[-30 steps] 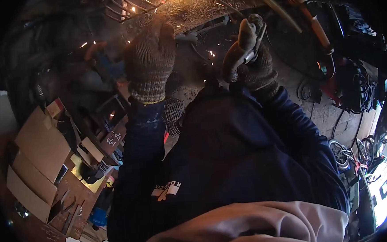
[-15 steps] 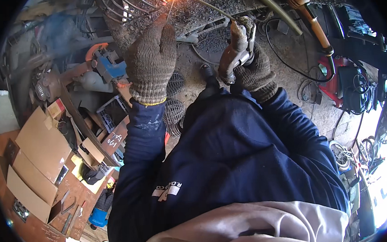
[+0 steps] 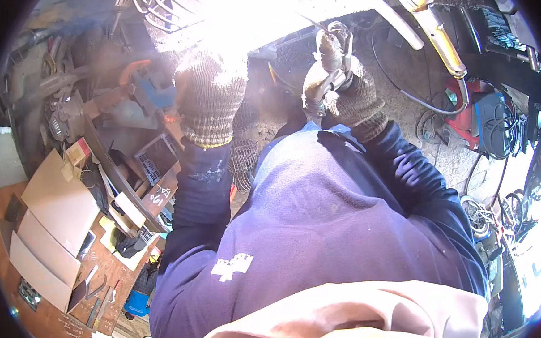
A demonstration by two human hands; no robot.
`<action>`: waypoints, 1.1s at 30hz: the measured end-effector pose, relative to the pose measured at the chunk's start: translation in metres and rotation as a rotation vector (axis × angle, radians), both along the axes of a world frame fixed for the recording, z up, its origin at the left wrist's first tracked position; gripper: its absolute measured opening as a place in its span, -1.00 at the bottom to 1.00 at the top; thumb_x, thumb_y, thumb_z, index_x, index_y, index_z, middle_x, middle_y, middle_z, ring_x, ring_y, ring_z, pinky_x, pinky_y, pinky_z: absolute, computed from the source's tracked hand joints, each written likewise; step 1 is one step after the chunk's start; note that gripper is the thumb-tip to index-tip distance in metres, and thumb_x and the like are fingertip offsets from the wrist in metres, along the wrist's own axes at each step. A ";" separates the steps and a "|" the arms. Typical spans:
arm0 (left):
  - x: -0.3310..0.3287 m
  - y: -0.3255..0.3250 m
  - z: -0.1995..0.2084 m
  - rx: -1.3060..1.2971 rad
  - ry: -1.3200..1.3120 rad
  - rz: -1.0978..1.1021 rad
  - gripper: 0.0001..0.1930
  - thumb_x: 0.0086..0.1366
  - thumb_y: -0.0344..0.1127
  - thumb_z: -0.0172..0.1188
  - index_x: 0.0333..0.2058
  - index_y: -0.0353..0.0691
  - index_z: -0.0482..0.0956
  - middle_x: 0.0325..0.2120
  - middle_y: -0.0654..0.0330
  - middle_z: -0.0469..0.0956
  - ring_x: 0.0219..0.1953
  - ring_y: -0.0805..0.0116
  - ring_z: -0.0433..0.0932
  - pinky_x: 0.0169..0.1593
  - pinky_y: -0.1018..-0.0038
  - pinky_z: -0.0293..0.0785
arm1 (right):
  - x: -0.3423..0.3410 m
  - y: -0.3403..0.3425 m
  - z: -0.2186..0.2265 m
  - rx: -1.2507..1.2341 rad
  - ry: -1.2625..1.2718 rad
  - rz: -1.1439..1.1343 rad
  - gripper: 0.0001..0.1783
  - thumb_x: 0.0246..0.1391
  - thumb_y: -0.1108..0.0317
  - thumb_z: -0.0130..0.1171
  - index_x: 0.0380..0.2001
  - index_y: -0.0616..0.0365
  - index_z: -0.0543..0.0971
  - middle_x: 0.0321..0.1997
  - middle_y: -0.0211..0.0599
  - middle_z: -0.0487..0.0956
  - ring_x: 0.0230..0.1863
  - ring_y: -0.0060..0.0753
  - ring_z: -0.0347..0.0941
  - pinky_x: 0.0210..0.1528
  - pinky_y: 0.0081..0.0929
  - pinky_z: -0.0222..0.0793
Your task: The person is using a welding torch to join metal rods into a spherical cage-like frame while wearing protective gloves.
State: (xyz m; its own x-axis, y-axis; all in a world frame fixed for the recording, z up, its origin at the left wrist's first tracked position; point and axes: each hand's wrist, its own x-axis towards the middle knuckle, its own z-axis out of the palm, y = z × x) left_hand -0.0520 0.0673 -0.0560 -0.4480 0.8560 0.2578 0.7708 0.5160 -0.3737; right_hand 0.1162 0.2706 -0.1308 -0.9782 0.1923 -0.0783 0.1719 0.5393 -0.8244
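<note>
A blinding white welding glare washes out the top middle of the view. My right hand [image 3: 359,98], in a brown knitted glove, grips a welding electrode holder [image 3: 334,72]. From its jaw a thin welding electrode [image 3: 312,21] slants up and left into the glare. My left hand [image 3: 212,101], gloved alike, is just below the light with its fingers pressed together. Half a second ago a thin metal rod rose from those fingertips; the glare now hides it. Curved metal bars [image 3: 163,13], set side by side, lie beyond my left hand.
An angle grinder [image 3: 439,41] with its cable and a metal pipe [image 3: 398,28] lie on the right. Red and black equipment [image 3: 465,117] with coiled cables stands on the floor farther right. At left are opened cardboard [image 3: 56,213], a wooden table [image 3: 113,284] with hand tools, and a blue-and-orange tool [image 3: 154,92].
The small orange spark has flared into a broad white glare that lights my gloves and clothing and hides the weld spot. The electrode holder has shifted very slightly; my left hand stays almost in place.
</note>
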 end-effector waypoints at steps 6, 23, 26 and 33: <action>0.005 0.011 0.008 0.313 -0.175 -0.013 -0.78 0.26 -0.17 0.21 -0.24 -0.17 0.63 -0.45 0.13 0.59 -0.46 0.21 0.60 -0.35 0.35 0.56 | 0.014 -0.004 -0.043 0.169 0.144 -0.026 -0.16 0.00 0.23 0.36 0.27 0.25 0.19 0.01 -0.15 0.52 0.03 -0.30 0.51 0.00 -0.47 0.48; 0.009 0.027 0.028 0.562 -0.498 0.085 -0.76 0.30 -0.24 0.24 -0.15 -0.26 0.64 -0.26 0.01 0.65 -0.18 0.02 0.64 -0.05 0.23 0.53 | 0.010 -0.006 0.006 -0.527 0.080 -0.240 -0.52 -0.14 0.27 0.41 -0.10 0.15 0.57 -0.22 -0.22 0.63 -0.13 -0.32 0.59 -0.02 -0.35 0.48; 0.006 0.026 0.027 0.521 -0.507 0.070 -0.75 0.28 -0.26 0.24 -0.13 -0.24 0.63 -0.20 0.01 0.64 -0.14 0.02 0.61 -0.03 0.22 0.52 | 0.011 -0.006 0.014 -0.633 0.071 -0.263 -0.53 -0.16 0.31 0.41 -0.11 0.16 0.57 -0.23 -0.24 0.63 -0.14 -0.36 0.59 -0.02 -0.39 0.48; 0.003 0.023 0.023 0.472 -0.410 0.009 -0.75 0.27 -0.27 0.24 -0.12 -0.25 0.62 -0.19 0.02 0.63 -0.12 0.03 0.60 -0.02 0.21 0.50 | 0.013 -0.005 0.006 -0.438 0.058 -0.265 -0.52 -0.19 0.29 0.41 -0.13 0.16 0.57 -0.23 -0.23 0.64 -0.16 -0.34 0.61 -0.05 -0.38 0.50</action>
State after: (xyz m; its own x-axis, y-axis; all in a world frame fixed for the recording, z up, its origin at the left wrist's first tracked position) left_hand -0.0490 0.0904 -0.0329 -0.5976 0.6872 0.4131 0.7978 0.5608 0.2213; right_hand 0.1287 0.2655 -0.1251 -0.9056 0.3950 -0.1543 0.2034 0.0853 -0.9754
